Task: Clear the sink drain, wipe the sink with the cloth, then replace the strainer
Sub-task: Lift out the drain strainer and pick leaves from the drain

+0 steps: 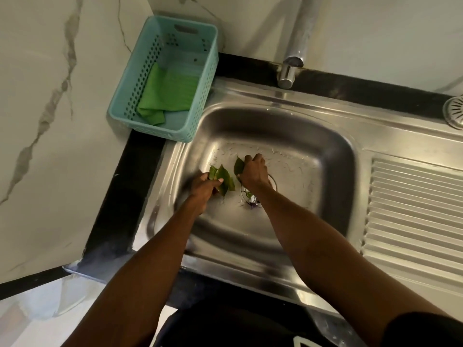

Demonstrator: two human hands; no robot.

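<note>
Both hands are down in the steel sink (325,151). My left hand (204,187) grips a bunch of green leaves (224,180) just left of the drain. Directly over the open drain (253,196), my right hand (253,171) pinches a single green leaf (239,165); a few wet scraps still sit in the drain hole below it. The round metal strainer (454,112) lies on the sink's rim at the far right edge of view. A folded green cloth (167,92) rests inside the teal basket (125,113).
The teal basket stands on the black counter at the sink's back left corner. A chrome tap (294,58) hangs over the sink's back edge. A ribbed draining board (413,216) runs to the right. Marble wall surrounds the corner.
</note>
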